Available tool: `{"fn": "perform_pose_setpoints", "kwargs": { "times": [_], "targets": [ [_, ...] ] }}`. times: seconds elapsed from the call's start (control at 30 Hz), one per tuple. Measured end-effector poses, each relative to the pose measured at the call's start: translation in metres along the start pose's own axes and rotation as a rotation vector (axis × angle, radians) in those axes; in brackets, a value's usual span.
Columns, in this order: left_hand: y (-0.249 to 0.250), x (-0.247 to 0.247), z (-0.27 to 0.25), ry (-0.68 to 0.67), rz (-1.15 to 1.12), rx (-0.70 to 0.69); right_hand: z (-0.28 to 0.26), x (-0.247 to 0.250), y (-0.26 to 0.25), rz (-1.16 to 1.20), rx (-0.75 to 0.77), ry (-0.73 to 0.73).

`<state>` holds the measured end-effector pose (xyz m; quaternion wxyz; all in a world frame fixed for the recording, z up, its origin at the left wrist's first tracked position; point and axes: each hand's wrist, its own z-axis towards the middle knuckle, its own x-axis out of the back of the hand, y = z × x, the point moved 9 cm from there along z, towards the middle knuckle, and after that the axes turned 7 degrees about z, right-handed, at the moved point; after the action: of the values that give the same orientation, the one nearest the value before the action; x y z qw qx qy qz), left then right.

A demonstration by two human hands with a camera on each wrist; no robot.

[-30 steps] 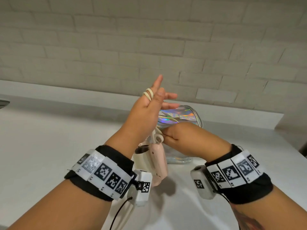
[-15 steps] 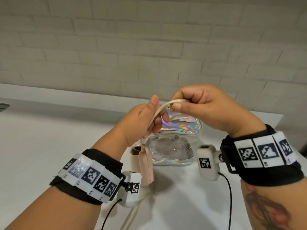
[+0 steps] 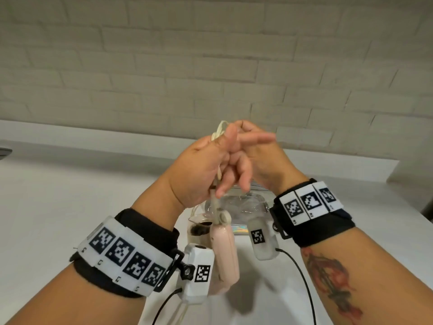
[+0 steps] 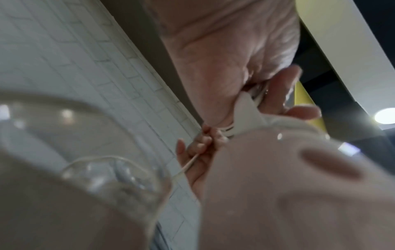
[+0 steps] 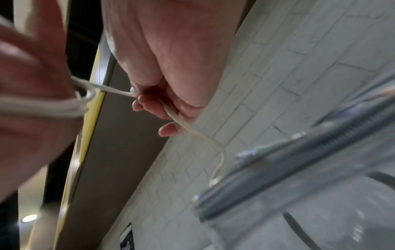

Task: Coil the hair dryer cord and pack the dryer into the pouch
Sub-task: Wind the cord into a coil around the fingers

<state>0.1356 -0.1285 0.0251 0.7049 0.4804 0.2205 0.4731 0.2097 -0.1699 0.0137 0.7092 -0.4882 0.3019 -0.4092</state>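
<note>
A pale pink hair dryer (image 3: pixel 226 252) hangs below my left hand (image 3: pixel 210 165), raised above the counter. Its cream cord (image 3: pixel 219 132) is looped in several turns around my left hand, whose lower fingers curl on the cord's thick end. The loops (image 5: pixel 53 104) show blurred in the right wrist view. My right hand (image 3: pixel 262 158) sits just behind the left, and its fingers (image 5: pixel 153 104) pinch the free cord (image 5: pixel 192 130), which trails down. A clear pouch (image 3: pixel 243 202) with an iridescent edge lies on the counter behind the dryer, mostly hidden by my hands.
A white counter (image 3: pixel 70 195) runs under both arms, with a low ledge and a pale brick wall (image 3: pixel 210 55) behind. Thin black cables (image 3: pixel 302 277) hang from the wrist cameras. A dark object (image 3: pixel 3 152) pokes in at the left edge.
My right hand has come down from in front of the left to just behind it, carrying the cord around. The left hand's index finger has stretched out again.
</note>
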Motion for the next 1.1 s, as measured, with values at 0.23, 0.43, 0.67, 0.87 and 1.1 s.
{"fn": "perform_pose_setpoints", "kwargs": {
  "times": [0.23, 0.43, 0.67, 0.87, 1.1],
  "targets": [
    [0.01, 0.024, 0.024, 0.243, -0.151, -0.099, -0.007, 0.004, 0.015, -0.446, 0.021, 0.032],
    [0.001, 0.05, 0.023, 0.459, -0.095, -0.084, -0.017, -0.005, 0.01, -0.65, 0.034, -0.124],
    [-0.009, 0.067, 0.0, 0.523, 0.277, 0.066, -0.026, -0.003, -0.008, -0.626, 0.144, -0.162],
    [-0.015, 0.078, -0.018, 0.499, 0.436, 0.149, -0.021, 0.002, -0.019, -0.35, 0.112, -0.183],
    [-0.035, 0.057, -0.022, 0.26, 0.395, 0.26, -0.009, -0.008, -0.009, -0.247, 0.143, -0.135]
  ]
}}
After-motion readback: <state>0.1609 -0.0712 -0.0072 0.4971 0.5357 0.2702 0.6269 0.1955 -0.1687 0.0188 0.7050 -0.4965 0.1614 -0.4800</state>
